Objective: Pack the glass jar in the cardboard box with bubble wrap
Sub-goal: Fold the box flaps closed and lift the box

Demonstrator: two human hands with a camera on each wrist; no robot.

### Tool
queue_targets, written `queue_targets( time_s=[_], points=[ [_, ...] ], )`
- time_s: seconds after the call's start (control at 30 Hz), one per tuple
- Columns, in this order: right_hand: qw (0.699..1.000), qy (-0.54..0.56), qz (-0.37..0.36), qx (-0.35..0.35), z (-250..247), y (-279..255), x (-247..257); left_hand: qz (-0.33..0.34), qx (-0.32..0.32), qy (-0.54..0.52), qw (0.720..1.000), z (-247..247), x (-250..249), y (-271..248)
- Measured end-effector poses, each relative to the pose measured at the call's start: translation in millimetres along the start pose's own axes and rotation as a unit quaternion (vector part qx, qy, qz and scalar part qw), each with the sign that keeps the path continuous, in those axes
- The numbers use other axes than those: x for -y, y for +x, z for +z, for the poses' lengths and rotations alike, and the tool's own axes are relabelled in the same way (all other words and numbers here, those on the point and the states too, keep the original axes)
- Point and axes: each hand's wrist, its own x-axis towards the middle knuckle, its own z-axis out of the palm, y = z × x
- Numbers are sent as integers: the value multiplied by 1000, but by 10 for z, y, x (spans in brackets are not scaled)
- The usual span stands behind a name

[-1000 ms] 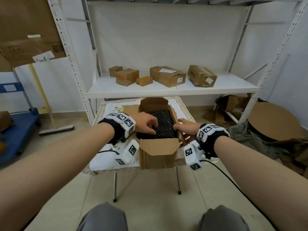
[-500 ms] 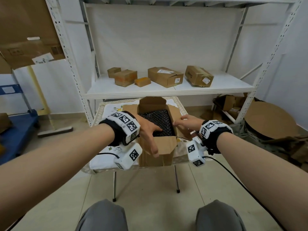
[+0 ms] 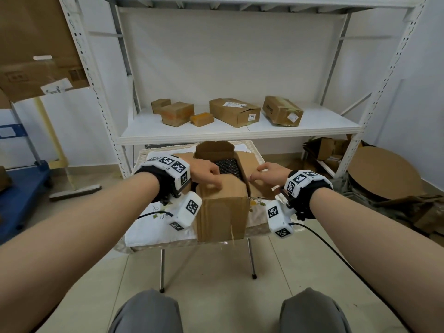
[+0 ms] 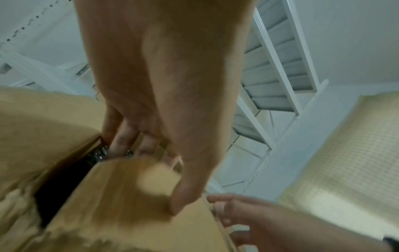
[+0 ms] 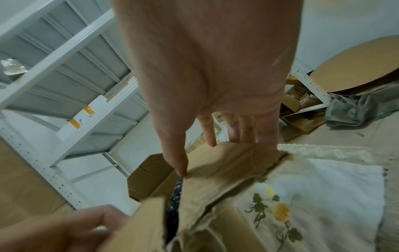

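Step in hand: the flaps of the cardboard box (image 3: 222,207) are being closed; the packing itself looks finished.
Left hand (image 3: 205,174): in the centre of the head view it holds the near flap (image 4: 134,196), thumb on top and fingers curled under its edge, folding it over the opening.
Right hand (image 3: 269,174): it pinches the torn right flap (image 5: 233,168), thumb on the inner side and fingers behind it.
Bubble wrap (image 3: 227,166): dark, lying inside the box, visible only through the gap that remains open.
Glass jar: not visible; probably under the wrap, but I cannot tell.
Next move: press the near flap flat, then bring the right flap over it; the far flap (image 3: 214,150) and the left one are not yet folded.
Edges: the box stands at the near edge of the small table (image 3: 153,227), so a hard push toward the person could slide it off.
Open room: free table cloth lies left and right of the box; the shelf (image 3: 240,134) is close behind, in the upper middle.
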Motion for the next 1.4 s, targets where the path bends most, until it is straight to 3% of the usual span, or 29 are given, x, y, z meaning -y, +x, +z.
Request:
queue_targets(
  time_s=[0.33, 0.5, 0.57, 0.77, 0.93, 1.1, 1.17, 1.3, 1.4],
  points=[
    [988, -148, -26, 40, 181, -4, 300, -5, -40, -3, 999, 92, 104, 216],
    [988, -146, -20, 53, 204, 19, 364, 13, -222, 13, 975, 30, 168, 263],
    [985, -160, -17, 56, 199, 24, 374, 5, -244, 8, 970, -27, 209, 334],
    [982, -175, -22, 64, 219, 41, 365, -23, -169, -21, 985, -162, 200, 484],
    [988, -139, -36, 60, 218, 49, 336, 14, -45, 11, 999, -16, 116, 471],
    [990, -124, -25, 65, 162, 49, 319, -22, 30, 31, 999, 121, 168, 489],
    [991, -122, -28, 36, 81, 23, 350, -32, 40, 14, 999, 121, 187, 476],
    [990, -58, -66, -114, -143, 8, 464, -39, 38, -21, 998, 138, 181, 442],
    [987, 41, -95, -124, -188, -17, 583, -43, 29, -33, 998, 151, 171, 416]
  ],
)
